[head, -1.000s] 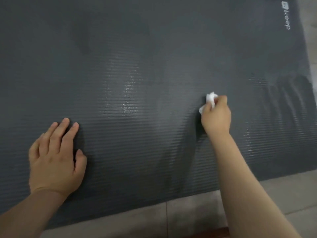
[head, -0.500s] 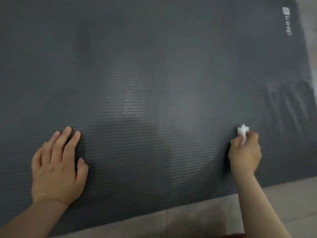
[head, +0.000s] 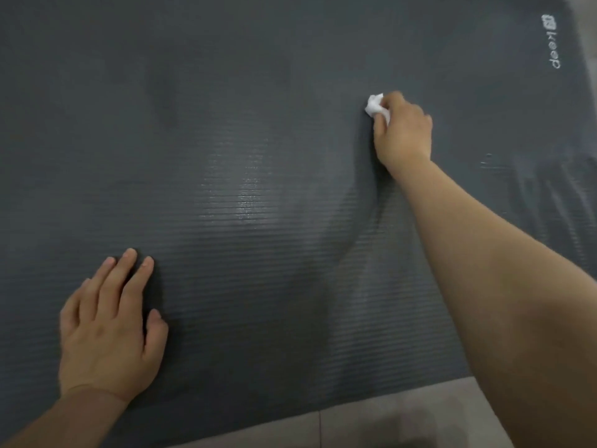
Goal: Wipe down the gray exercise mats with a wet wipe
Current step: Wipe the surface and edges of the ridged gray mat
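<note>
Right hand (head: 403, 130), pinching a balled wet wipe (head: 376, 105), had swept from the mat's (head: 258, 124) near edge toward its far side, left hand (head: 109, 321) flat, bracing.

Counted 1 gray mat (head: 258, 156) w/ 1 logo (head: 553, 40). 1 white wipe (head: 374, 105). 2 hands: 1 left hand (head: 109, 331), 1 right hand (head: 403, 130). Approx. 2 floor tiles (head: 258, 431) seen.

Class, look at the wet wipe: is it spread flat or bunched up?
Bunched up: the wet wipe is a crumpled white wad pinched in the right hand.
</note>
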